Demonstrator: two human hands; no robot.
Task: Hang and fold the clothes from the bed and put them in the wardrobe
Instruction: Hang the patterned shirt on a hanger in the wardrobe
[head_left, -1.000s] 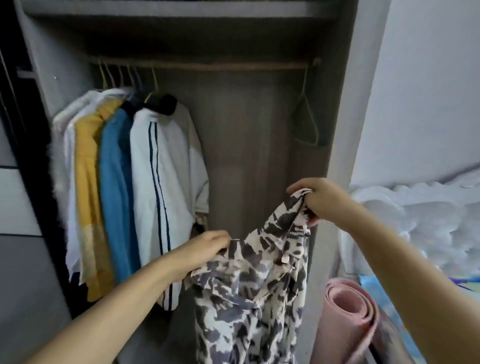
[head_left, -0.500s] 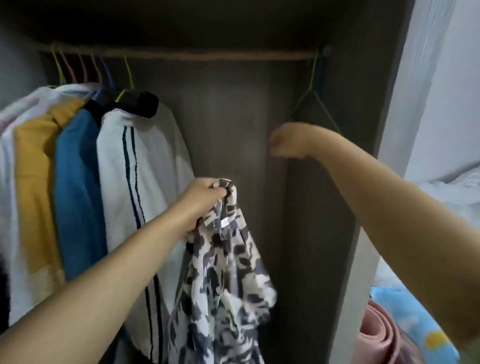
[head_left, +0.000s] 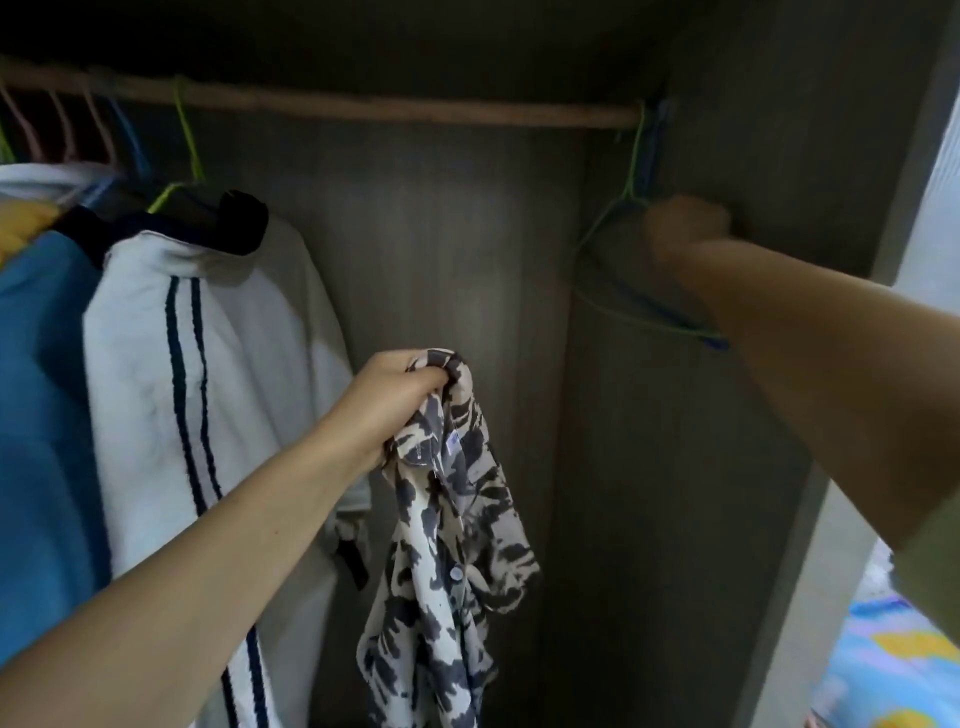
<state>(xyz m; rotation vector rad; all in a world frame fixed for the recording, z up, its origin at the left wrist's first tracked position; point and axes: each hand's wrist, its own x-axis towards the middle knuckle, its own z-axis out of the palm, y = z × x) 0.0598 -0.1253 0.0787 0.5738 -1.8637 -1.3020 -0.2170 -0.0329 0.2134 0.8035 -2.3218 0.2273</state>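
Observation:
My left hand (head_left: 387, 402) grips the collar of a cream shirt with dark blotches (head_left: 449, 551), which hangs limp in front of the open wardrobe. My right hand (head_left: 685, 228) is stretched up to the right end of the wooden rail (head_left: 389, 109). Its curled fingers close on the top of an empty green wire hanger (head_left: 621, 218) that hangs there, with a blue hanger (head_left: 675, 317) behind it. Blur hides the fingers' exact hold.
A white jacket with dark stripes (head_left: 208, 364), a blue garment (head_left: 36, 415) and a yellow one (head_left: 21, 218) hang at the rail's left. The wardrobe's right wall (head_left: 779, 156) is close to my right arm. Colourful bedding (head_left: 893, 670) shows at lower right.
My right hand let go of the shirt and rose to the hangers at the rail's right end. The shirt now hangs from my left hand alone. The view moved closer in.

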